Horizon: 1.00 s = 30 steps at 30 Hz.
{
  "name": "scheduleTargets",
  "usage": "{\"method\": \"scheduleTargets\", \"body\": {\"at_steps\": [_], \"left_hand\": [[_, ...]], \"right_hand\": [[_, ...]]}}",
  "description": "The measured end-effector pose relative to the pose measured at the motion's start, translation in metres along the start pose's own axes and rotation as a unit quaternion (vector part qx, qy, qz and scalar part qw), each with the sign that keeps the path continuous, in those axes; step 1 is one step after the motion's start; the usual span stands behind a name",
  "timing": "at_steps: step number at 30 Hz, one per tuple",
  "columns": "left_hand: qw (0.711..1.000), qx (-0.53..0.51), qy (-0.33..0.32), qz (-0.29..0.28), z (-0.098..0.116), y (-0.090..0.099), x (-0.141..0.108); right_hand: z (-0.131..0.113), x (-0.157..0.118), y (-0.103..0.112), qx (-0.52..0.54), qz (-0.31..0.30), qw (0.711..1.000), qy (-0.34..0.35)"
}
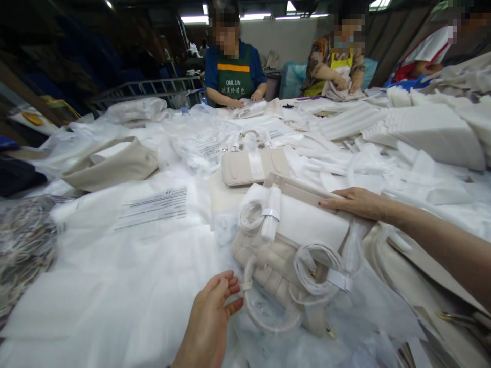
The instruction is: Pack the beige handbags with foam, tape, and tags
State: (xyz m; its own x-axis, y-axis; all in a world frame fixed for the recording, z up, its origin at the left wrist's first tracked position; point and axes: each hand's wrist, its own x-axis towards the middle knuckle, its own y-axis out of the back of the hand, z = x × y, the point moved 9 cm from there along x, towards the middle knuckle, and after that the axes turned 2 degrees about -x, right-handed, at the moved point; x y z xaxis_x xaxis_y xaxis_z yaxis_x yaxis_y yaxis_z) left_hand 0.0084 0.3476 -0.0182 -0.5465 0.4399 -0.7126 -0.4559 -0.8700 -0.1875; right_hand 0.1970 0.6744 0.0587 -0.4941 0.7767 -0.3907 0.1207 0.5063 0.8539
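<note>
A cream handbag (272, 273) lies in front of me on clear plastic, its flap raised and a white sheet (310, 217) against the flap's inner side. Its round handle (264, 324) points toward me. My left hand (215, 312) is beside this handle with fingers loosely apart; fingertips are close to it, and contact is hard to tell. At the upper right, my right hand (360, 203) grips the flap's edge, thumb in front, other fingers partly hidden behind. Wrapped coiled straps (318, 268) and a smaller white-wrapped coil (251, 214) rest on the bag.
Printed white plastic bags (153, 209) are stacked at left, near a bundle of cords (26, 250). Another cream bag (240, 167) lies beyond, and a beige piece (115, 166) at far left. More bags (433, 271) are at right. Co-workers (236, 76) stand across the table.
</note>
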Motion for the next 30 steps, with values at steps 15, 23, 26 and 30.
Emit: {"method": "scheduleTargets", "body": {"at_steps": [15, 23, 26, 30], "left_hand": [[0.936, -0.313, 0.159, 0.011, -0.080, -0.037, -0.012], [0.900, -0.380, 0.211, -0.041, -0.100, -0.071, -0.006], [0.897, -0.392, 0.185, -0.088, -0.086, -0.095, -0.005], [0.920, -0.347, 0.146, -0.109, -0.072, -0.117, -0.003]], "right_hand": [[0.014, 0.008, -0.007, 0.133, -0.079, 0.987, -0.037], [0.014, 0.005, -0.004, 0.178, -0.080, 0.979, -0.059], [0.010, 0.004, -0.002, 0.190, -0.081, 0.977, -0.056], [0.006, 0.007, 0.003, 0.191, -0.083, 0.977, -0.038]]}}
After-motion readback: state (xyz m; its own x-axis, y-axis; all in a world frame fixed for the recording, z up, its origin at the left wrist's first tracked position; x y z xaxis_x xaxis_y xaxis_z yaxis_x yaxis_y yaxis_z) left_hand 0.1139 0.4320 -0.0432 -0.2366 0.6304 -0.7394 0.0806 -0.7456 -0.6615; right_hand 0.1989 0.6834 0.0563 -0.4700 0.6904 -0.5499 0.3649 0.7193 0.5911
